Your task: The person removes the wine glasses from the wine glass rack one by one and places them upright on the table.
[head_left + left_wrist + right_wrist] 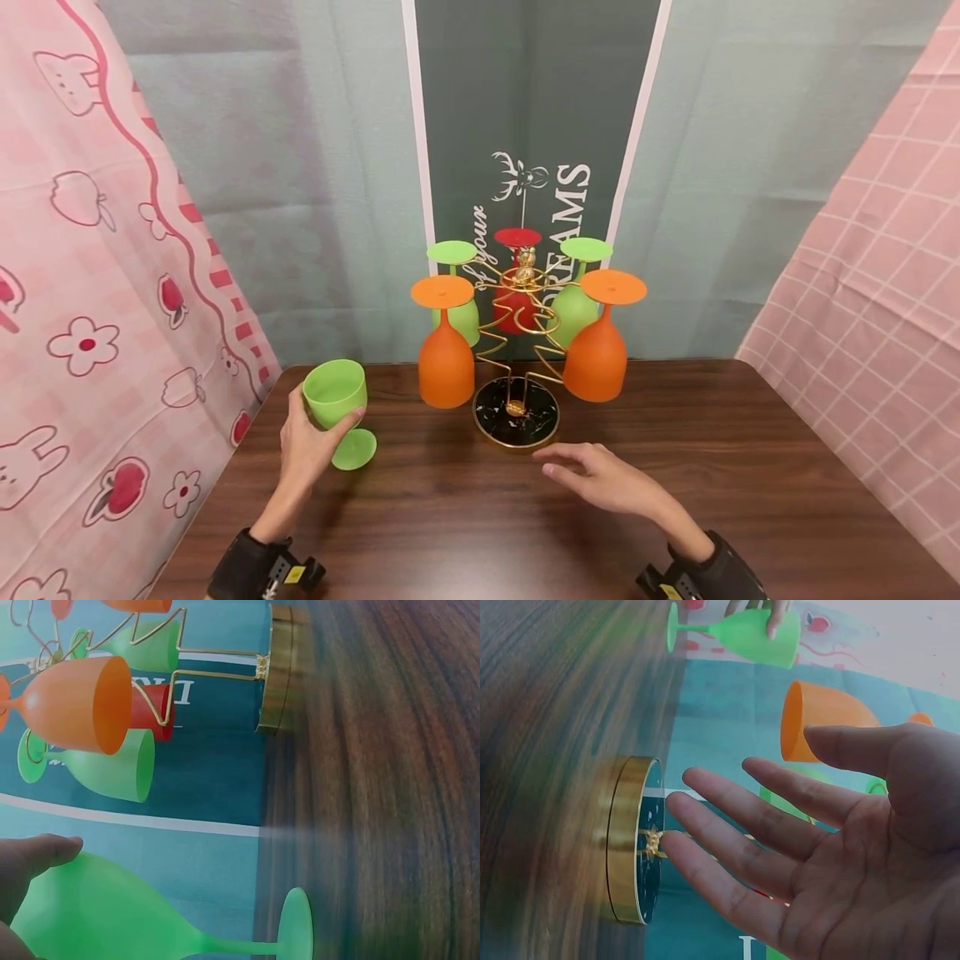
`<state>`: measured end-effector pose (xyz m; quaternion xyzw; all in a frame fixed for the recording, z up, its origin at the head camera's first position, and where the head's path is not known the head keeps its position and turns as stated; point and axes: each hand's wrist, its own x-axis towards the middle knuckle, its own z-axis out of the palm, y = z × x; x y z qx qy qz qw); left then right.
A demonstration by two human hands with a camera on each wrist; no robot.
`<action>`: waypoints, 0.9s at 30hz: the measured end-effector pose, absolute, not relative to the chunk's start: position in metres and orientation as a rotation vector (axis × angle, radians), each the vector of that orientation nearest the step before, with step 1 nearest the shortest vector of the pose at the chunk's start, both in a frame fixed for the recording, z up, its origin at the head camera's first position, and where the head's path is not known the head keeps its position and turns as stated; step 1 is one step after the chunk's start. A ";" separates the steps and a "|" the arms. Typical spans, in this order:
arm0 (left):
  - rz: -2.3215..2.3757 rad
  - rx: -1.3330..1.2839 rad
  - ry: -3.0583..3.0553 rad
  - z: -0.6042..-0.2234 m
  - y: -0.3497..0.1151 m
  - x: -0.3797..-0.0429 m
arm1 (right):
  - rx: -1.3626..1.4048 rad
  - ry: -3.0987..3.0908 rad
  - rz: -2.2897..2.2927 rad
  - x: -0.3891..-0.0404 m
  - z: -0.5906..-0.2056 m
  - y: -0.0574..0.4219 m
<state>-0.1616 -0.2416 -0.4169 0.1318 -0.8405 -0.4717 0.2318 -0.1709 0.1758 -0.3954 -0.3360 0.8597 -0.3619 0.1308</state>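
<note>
My left hand (306, 442) grips a green plastic goblet (334, 392) round its bowl, thumb on the near right side. The goblet is mouth up, its foot close to the tabletop; I cannot tell whether it touches. My right hand (600, 479) has loosely extended fingers and holds nothing, just in front of the round black-and-gold base (517, 412) of a gold wire goblet rack (525, 317). Upside down on the rack hang two orange goblets (447, 362) in front, two green goblets (576, 312) behind them, and a red goblet (517, 300) at the back.
The dark wooden table (697, 433) extends on both sides of the rack. A grey-green curtain (360, 183) with a dark printed panel hangs behind it. Pink patterned cloth (135, 275) stands along the left, and pink checked cloth (877, 333) along the right.
</note>
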 end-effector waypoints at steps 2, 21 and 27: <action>-1.318 0.351 -2.303 -0.417 -0.244 -0.163 | -0.970 2.500 -1.056 -0.172 -0.394 0.178; -1.401 0.444 -2.309 -0.420 -0.265 -0.162 | -1.056 2.385 -1.112 -0.168 -0.390 0.183; -1.410 0.461 -2.323 -0.421 -0.275 -0.166 | -1.201 2.526 -0.979 -0.163 -0.384 0.181</action>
